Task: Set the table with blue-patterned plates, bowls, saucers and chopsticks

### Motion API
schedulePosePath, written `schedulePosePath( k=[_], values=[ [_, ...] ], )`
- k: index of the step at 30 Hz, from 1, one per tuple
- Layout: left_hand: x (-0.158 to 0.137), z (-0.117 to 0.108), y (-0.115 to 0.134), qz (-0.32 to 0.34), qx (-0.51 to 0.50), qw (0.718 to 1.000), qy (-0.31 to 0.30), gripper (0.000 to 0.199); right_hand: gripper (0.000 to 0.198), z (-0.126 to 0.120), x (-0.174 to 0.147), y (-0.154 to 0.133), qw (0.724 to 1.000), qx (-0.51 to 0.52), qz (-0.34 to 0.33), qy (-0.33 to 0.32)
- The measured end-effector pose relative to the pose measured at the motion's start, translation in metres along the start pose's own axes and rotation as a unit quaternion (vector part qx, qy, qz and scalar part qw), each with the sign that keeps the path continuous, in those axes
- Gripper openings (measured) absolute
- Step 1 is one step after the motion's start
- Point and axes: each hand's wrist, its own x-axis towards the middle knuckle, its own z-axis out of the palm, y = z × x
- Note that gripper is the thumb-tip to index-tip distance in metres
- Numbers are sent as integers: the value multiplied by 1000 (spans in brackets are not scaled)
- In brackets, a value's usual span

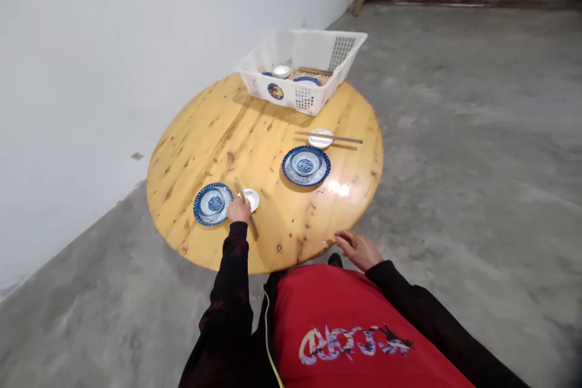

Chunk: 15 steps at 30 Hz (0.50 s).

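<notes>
My left hand is at the near left of the round table, its fingers closed on a pair of chopsticks that lies across a small white dish. Just left of that hand sits a blue-patterned plate with a small blue-and-white bowl in it. My right hand hovers by the table's near right edge, fingers loosely apart, holding nothing.
Another patterned plate bears a bowl; behind it, chopsticks rest across a white dish. A white plastic basket with more tableware stands at the far side of the wooden table. A wall runs along the left.
</notes>
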Motion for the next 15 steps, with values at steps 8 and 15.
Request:
schedulePosePath(
  k=[8, 15],
  values=[
    [-12, -25, 15, -31, 36, 999, 18, 48, 38, -27, -10, 45, 989, 111, 87, 53],
    [-53, -41, 48, -53, -72, 984, 151, 38, 46, -66, -36, 85, 969, 135, 132, 159]
  ],
)
